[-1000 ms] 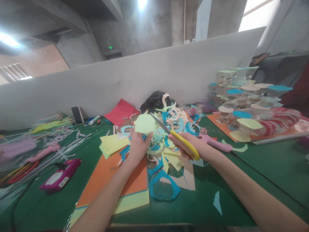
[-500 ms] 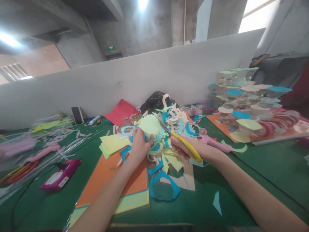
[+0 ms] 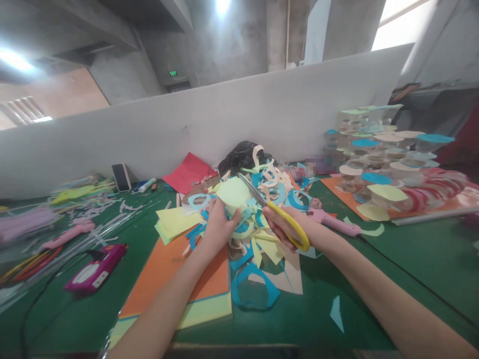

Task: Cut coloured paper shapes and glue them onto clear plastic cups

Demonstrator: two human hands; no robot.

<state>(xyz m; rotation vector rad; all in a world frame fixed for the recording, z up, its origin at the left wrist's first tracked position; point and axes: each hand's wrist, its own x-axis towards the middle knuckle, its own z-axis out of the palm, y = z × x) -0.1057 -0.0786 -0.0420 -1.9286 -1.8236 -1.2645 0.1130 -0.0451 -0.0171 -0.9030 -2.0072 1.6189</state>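
My left hand (image 3: 220, 222) pinches the lower left edge of a pale green paper disc (image 3: 235, 192), held over a heap of scraps. In my right hand (image 3: 279, 225) is a pair of scissors (image 3: 287, 222) with yellow handles, the fingers wrapped through the loops. Its metal blades point up and left, beside the disc's right edge. Beneath both hands lie cut paper scraps (image 3: 275, 192) in blue, peach and yellow. Left of them rest yellow-green sheets (image 3: 175, 222) and a stack topped by orange paper (image 3: 175, 271).
A pink glue gun (image 3: 333, 222) with a black cord lies right. Behind it, cups topped with paper discs (image 3: 377, 149) are stacked on an orange sheet. A magenta device (image 3: 96, 269), a phone (image 3: 121, 177) and thin sticks occupy the left. A black bag (image 3: 241, 157) sits behind the scraps.
The scissor blades have swung slightly up and left along the disc's right edge, and the handles look closer together. My left hand keeps its hold on the disc.
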